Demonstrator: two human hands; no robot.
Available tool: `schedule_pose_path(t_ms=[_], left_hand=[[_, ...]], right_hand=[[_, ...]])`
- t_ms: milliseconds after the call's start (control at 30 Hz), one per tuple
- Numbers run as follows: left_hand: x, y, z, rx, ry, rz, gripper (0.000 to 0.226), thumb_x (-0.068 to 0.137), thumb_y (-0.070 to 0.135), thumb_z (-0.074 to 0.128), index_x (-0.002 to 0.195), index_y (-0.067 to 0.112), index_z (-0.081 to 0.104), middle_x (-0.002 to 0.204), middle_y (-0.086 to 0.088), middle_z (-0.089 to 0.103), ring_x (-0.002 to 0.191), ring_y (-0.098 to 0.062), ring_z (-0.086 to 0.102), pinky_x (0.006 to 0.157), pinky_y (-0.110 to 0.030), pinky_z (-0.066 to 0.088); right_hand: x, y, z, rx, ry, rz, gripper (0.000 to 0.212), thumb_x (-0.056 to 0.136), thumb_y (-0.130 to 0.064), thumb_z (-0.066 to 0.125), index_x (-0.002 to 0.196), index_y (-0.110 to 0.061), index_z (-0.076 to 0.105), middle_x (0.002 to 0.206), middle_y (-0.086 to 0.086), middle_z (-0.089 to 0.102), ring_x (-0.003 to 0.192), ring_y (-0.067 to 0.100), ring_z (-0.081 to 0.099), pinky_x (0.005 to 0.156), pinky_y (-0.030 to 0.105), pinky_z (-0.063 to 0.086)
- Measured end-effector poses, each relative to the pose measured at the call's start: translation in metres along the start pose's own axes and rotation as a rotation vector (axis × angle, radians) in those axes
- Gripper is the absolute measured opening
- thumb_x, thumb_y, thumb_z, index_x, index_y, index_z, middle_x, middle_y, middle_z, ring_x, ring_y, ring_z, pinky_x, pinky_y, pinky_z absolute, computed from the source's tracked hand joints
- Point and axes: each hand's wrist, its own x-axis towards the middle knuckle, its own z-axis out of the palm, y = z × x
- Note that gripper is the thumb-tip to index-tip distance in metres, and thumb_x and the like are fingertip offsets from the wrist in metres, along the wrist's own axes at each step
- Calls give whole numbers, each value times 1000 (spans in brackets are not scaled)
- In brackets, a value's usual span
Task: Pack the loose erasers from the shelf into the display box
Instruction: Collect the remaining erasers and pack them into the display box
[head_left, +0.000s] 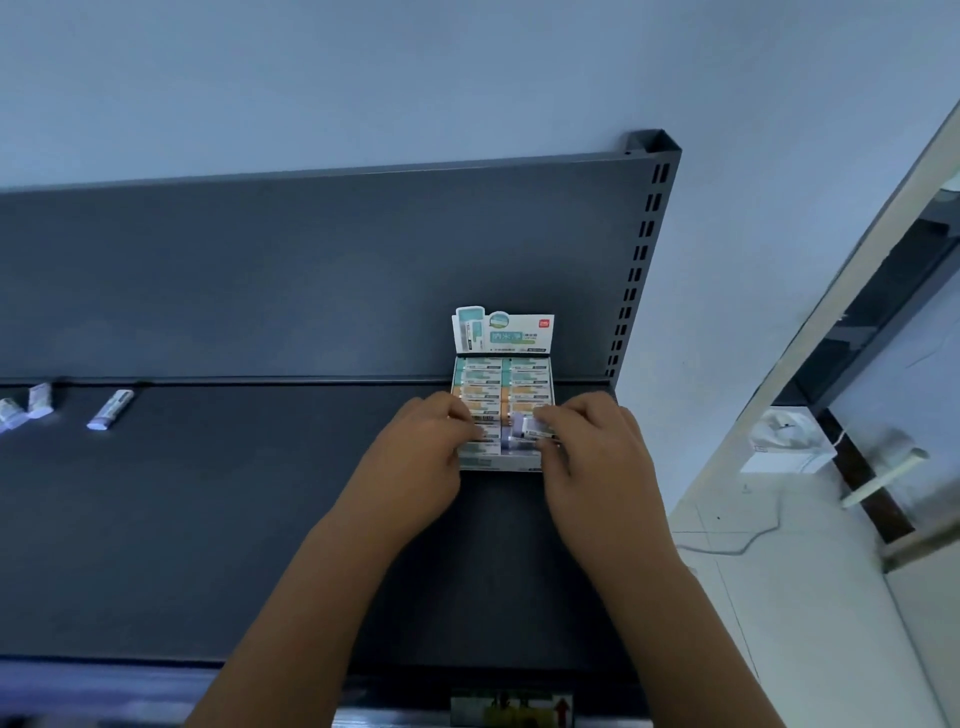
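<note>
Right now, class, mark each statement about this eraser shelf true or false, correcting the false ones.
1. The display box stands at the right end of the shelf. True.
2. The right hand holds nothing. False: it pinches an eraser over the box.
3. Several loose erasers lie far left on the shelf. True.
4. The left hand reaches for those loose erasers. False: it is at the box's left side.

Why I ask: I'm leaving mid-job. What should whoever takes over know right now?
The left hand grips the display box at its left edge.
The right hand pinches an eraser over the box's front right corner, not yet seated.
Done: the packed erasers nearly fill the box.
Left: seat that eraser, then fetch the loose erasers, at least three, lying far left on the shelf.
</note>
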Motion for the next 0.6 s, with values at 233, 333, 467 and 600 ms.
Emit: schedule_pose_path(t_ms=[233,333,467,600], left_hand=[[-12,17,-4,0,-61,31,56,90,64,37,135,37,57,123,20,62,106,-11,48,88,-36,48],[-17,18,-2,100,-60,26,59,90,68,31,134,37,54,122,20,61,108,-11,47,88,-36,47],[-22,16,-1,194,-23,17,51,92,60,36,125,33,62,119,19,62,109,-13,45,84,-34,46],[-21,14,-1,228,-38,28,44,92,55,41,117,30,68,115,18,62,111,-15,44,84,-35,47]], right_hand=[[-1,0,9,16,-27,28,26,86,-5,70,111,-13,73,106,3,60,93,23,54,75,33,51],[5,-1,12,-5,-72,22,25,86,-6,70,110,-13,73,105,4,60,94,23,54,77,33,52],[15,-1,11,-36,-158,35,25,88,-7,67,111,-14,74,106,5,60,97,26,54,82,38,53],[19,-2,6,-57,-213,46,28,87,-5,63,112,-14,73,108,5,61,100,26,52,84,36,51]])
